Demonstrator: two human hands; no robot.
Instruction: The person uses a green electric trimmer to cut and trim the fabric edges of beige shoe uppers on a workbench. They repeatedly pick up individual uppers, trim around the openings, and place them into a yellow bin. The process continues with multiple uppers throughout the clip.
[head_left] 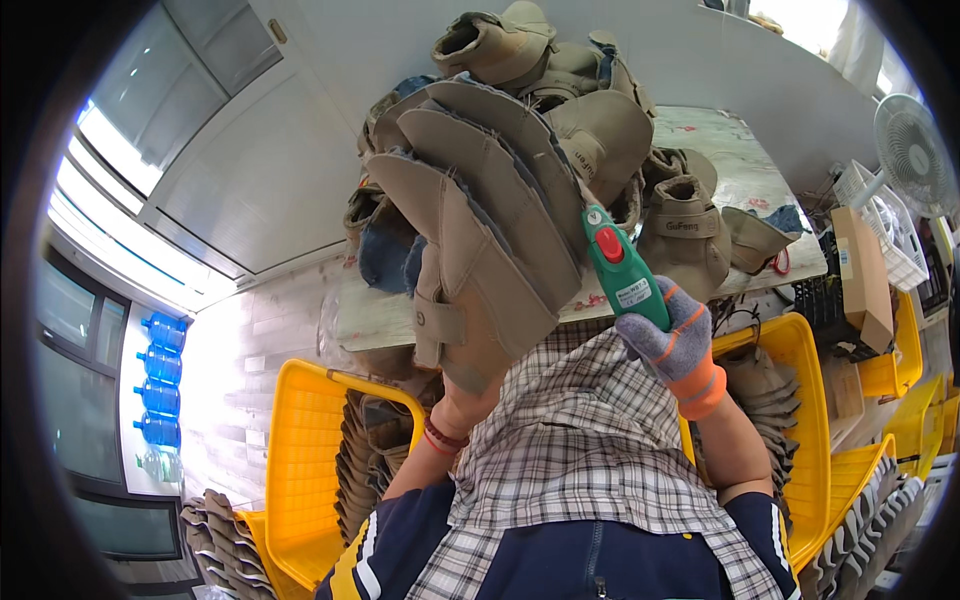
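Observation:
My left hand (466,403), bare with a bracelet at the wrist, supports several taupe shoe uppers (500,275) stacked like a fan. Its fingers are hidden beneath them. In a grey and orange glove, my right hand (682,345) is closed round a green handheld power tool (622,268) with a red button. The tool's narrow tip points up at the right edge of the stack; whether it touches cannot be made out. Behind the stack lies a heap of similar uppers (610,135). One strapped upper (685,235) stands upright to the right of the tool.
The table (750,150) has a pale patterned top. Yellow baskets (300,470) with stacked uppers flank me on both sides. At the right are a fan (910,150), a white basket (890,235) and a cardboard box (862,285). Blue water bottles (160,380) line the left wall.

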